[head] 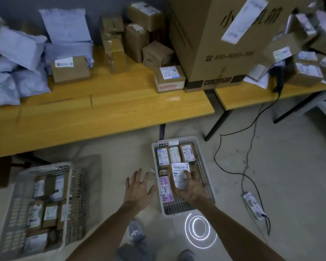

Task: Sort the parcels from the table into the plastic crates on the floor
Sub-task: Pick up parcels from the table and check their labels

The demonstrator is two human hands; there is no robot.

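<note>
Your right hand point(192, 189) grips a small white-labelled parcel point(180, 174), fingers curled round it, low over the packed boxes in the white slatted plastic crate point(177, 208) on the floor. Your left hand point(139, 187) is open with its fingers spread, just beside that crate's left wall. More parcels lie on the long yellow wooden table point(102, 110).

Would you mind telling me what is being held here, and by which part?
The right hand grips a white-labelled parcel by its near end; the left hand holds nothing.
</note>
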